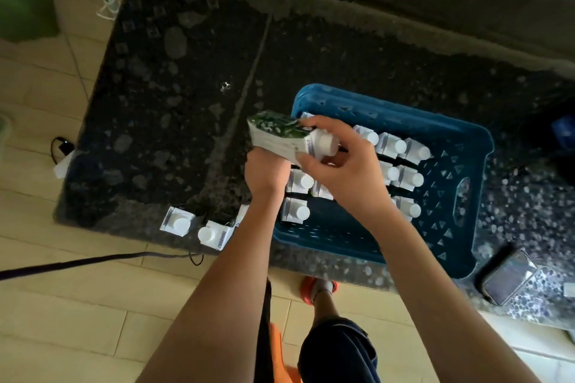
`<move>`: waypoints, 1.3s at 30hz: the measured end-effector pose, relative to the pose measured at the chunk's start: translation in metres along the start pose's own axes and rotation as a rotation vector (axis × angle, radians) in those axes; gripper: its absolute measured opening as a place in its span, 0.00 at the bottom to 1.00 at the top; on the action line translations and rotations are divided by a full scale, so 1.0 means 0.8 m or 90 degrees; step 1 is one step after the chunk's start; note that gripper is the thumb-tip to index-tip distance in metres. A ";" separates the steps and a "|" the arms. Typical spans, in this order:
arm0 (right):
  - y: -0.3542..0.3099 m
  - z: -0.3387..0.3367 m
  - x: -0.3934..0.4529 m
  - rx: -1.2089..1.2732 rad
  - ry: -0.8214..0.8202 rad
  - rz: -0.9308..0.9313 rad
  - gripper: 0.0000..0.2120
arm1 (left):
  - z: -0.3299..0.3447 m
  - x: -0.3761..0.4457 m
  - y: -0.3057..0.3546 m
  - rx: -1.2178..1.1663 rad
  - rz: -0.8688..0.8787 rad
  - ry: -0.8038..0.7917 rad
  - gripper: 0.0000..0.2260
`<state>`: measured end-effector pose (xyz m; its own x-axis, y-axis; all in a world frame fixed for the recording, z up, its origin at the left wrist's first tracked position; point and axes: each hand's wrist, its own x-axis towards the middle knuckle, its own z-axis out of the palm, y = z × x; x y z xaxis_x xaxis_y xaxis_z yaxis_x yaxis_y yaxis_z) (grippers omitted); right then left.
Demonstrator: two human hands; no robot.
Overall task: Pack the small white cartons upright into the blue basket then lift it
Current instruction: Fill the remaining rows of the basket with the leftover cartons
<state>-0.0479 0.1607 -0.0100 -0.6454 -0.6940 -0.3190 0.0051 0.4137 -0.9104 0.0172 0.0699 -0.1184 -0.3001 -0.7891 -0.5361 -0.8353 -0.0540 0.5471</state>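
While both hands (311, 165) grip one carton (280, 137), basket (441, 127) rows half hidden.

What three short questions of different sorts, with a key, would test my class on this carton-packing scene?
1. True or false: the blue basket is already full of cartons.
2. Which hands hold the tilted carton? A. left hand only B. right hand only C. both
3. Fill in: two loose cartons stand on the dark ___, left of the basket.

Key: 1. false, bare floor shows along its near side. 2. C. 3. countertop.
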 end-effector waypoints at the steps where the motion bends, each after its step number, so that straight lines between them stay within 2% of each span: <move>1: 0.001 -0.017 -0.008 0.011 0.012 0.015 0.17 | 0.001 -0.001 0.003 -0.006 -0.006 0.004 0.08; 2: 0.002 -0.034 -0.016 0.029 0.018 0.033 0.17 | 0.000 -0.001 0.005 -0.008 0.011 0.011 0.09; 4: 0.009 -0.060 -0.033 0.036 0.029 0.066 0.17 | 0.002 0.002 0.005 0.002 0.061 0.042 0.17; 7: 0.021 -0.085 -0.059 -0.012 0.040 0.108 0.18 | 0.005 0.002 0.004 -0.033 0.070 0.048 0.25; 11: 0.041 -0.101 -0.088 -0.005 0.026 0.211 0.18 | 0.006 0.004 0.001 -0.020 0.096 0.054 0.25; 15: 0.069 -0.091 -0.101 -0.070 -0.001 0.285 0.17 | 0.007 0.005 0.001 0.002 0.080 0.061 0.25; 20: 0.104 -0.055 -0.102 -0.154 0.025 0.335 0.18 | 0.008 0.004 0.001 -0.010 0.076 0.064 0.25; 27: 0.134 -0.027 -0.070 -0.204 0.009 0.393 0.24 | 0.009 0.006 -0.001 -0.029 0.077 0.065 0.25; 31: 0.145 -0.010 -0.052 -0.218 0.007 0.424 0.21 | 0.010 0.006 -0.002 -0.036 0.078 0.066 0.25; 39: 0.149 0.019 -0.039 -0.324 0.004 0.471 0.23 | 0.011 0.008 -0.004 -0.036 0.078 0.070 0.25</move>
<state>-0.0158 0.2225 -0.1128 -0.6152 -0.1437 -0.7752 0.0833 0.9659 -0.2451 0.0135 0.0701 -0.1293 -0.3425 -0.8542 -0.3913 -0.7678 0.0144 0.6406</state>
